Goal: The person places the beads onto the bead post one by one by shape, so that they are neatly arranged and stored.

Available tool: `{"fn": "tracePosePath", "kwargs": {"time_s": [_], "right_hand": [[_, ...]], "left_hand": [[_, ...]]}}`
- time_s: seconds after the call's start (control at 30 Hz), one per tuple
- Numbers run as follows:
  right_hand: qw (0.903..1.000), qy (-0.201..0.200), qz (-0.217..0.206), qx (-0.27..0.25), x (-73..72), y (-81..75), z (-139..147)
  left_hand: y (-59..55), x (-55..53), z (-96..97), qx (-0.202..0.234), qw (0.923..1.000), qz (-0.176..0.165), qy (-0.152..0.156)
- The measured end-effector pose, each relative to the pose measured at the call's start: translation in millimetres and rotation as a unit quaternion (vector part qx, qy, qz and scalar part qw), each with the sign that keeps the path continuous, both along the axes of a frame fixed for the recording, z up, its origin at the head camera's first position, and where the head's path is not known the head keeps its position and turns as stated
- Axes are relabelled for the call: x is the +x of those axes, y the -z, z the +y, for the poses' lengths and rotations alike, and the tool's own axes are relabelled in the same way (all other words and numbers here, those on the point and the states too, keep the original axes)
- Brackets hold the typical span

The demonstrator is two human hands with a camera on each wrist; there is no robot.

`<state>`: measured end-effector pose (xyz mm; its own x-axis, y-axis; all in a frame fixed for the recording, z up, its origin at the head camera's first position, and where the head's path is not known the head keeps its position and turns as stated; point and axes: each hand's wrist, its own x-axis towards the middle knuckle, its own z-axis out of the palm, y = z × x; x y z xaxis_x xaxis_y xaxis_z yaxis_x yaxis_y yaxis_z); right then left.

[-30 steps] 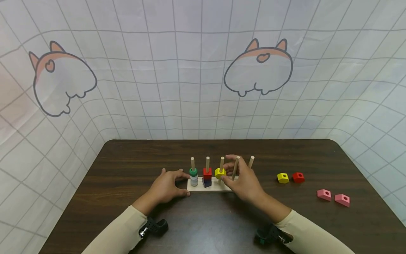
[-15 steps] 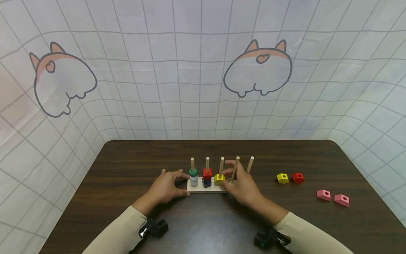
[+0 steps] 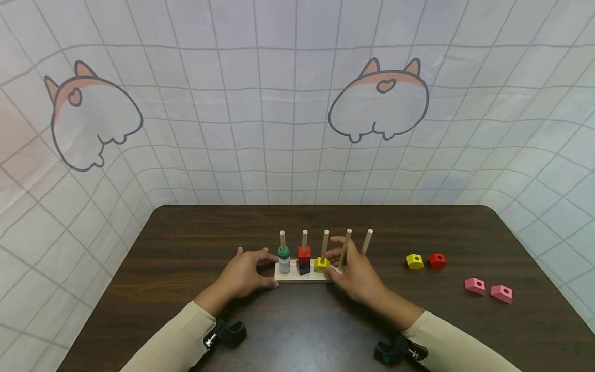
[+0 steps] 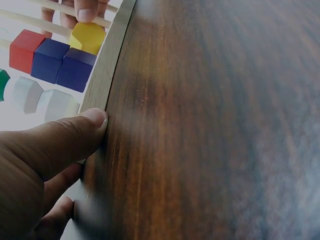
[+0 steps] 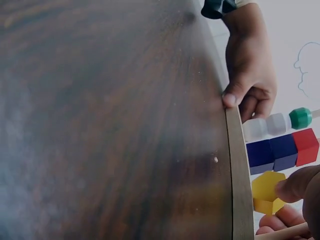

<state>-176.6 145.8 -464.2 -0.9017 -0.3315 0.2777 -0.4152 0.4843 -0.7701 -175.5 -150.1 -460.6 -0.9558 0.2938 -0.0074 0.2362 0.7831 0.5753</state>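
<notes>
A light wooden peg board (image 3: 297,278) with several upright pegs lies on the table. My left hand (image 3: 244,273) grips its left end, thumb pressed on the front edge. Two white blocks (image 4: 24,95) topped by a green block (image 3: 283,252) fill the first peg. On the second, a red block (image 3: 304,256) sits over two blue blocks (image 4: 50,60). A yellow block (image 5: 267,186) is low on the third peg, and my right hand (image 3: 357,275) holds it, thumb against its side and fingers behind. That hand partly hides the fourth and fifth pegs and the board's right end.
Off to the right lie a loose yellow block (image 3: 415,261), a red block (image 3: 437,260) and two pink blocks (image 3: 474,285). The dark wood table (image 3: 209,227) meets a white gridded curtain (image 3: 232,155) at the back.
The yellow block has slid down the third peg to the board, my right hand lowering with it. My left hand has stayed at the board's left end.
</notes>
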Motion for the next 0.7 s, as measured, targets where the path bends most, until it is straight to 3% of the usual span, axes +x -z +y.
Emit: {"fn": "tracePosePath", "kwargs": {"time_s": [0.5,0.7], "right_hand": [[0.9961,-0.031,0.07,0.044,18.7,-21.2,17.0],[0.996,-0.013,0.063,0.062,25.5,-32.1,30.3]], "left_hand": [[0.0,-1.8,0.0,-0.007,1.0,0.004,0.0],[0.7,-1.2,-0.4,-0.002,0.9999,0.009,0.006]]}}
